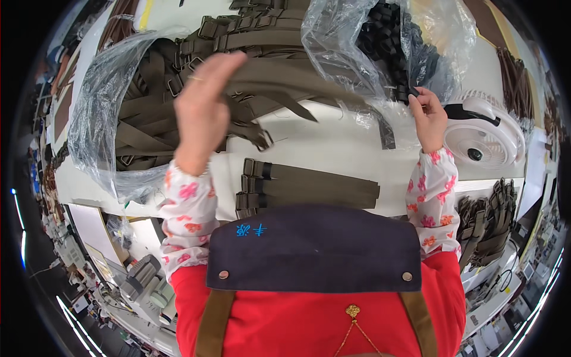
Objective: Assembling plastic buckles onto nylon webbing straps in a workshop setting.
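Observation:
Over the pile of olive webbing straps (160, 113) at the left, my left hand (205, 110) is closed on one olive strap (285, 77). That strap stretches to the right, blurred by motion. At the right, my right hand (428, 119) pinches a small black strap loop (411, 93) at the edge of a heap of black loops (380, 41) in a clear plastic bag (333, 35). Close to my body, several straps (321, 184) lie side by side with metal buckles and black loops at their left ends.
A white fan (485, 134) with a black handle stands beside my right hand. More straps hang in a bundle (488, 223) at the lower right. Clear plastic (95, 125) wraps the left side of the pile. The white table (285, 146) shows in the middle.

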`<state>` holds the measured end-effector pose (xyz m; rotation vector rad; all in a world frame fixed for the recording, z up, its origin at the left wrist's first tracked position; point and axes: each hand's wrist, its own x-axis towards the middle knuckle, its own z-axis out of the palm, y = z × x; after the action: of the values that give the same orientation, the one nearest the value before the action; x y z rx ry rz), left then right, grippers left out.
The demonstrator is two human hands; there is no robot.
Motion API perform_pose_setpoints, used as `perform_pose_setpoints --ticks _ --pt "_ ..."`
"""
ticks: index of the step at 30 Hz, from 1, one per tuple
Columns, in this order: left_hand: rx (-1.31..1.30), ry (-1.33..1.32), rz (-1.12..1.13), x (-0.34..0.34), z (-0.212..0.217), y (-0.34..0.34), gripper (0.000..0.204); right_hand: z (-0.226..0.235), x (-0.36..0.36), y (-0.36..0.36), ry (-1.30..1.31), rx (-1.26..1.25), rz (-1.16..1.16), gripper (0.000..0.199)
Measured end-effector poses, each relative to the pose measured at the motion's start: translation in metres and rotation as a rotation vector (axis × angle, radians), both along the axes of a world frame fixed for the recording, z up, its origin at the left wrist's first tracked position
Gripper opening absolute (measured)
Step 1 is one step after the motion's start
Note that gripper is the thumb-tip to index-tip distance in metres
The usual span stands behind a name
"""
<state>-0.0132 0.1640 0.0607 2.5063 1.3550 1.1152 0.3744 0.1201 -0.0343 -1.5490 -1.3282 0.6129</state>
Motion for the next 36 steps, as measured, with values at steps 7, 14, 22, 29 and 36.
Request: perform_pose_setpoints --ticks 7,14,22,29,36 --pt "0.206 0.136 0.155 -0.008 0.017 0.016 0.057 0.023 -0.039 -0.034 0.499 -0.176 0.059 0.015" --pt "-0.264 0.480 0.044 0.006 -0.138 -0.033 0.071 0.032 -0.064 -0.053 0.796 -0.293 0.190 0.033" --pt "-0.258 0.033 -0.110 0.053 -0.122 -0.051 0.032 0.026 -0.077 -0.072 1.048 -0.278 0.368 0.025" --pt "-0.243 0.168 -0.180 0.128 -0.143 -0.031 0.031 0.029 -0.087 -0.087 0.684 -0.152 0.278 0.026" --pt "-0.263 0.339 -0.201 0.132 -0.158 -0.020 0.034 0.030 -0.084 -0.091 0.505 -0.156 0.249 0.031"
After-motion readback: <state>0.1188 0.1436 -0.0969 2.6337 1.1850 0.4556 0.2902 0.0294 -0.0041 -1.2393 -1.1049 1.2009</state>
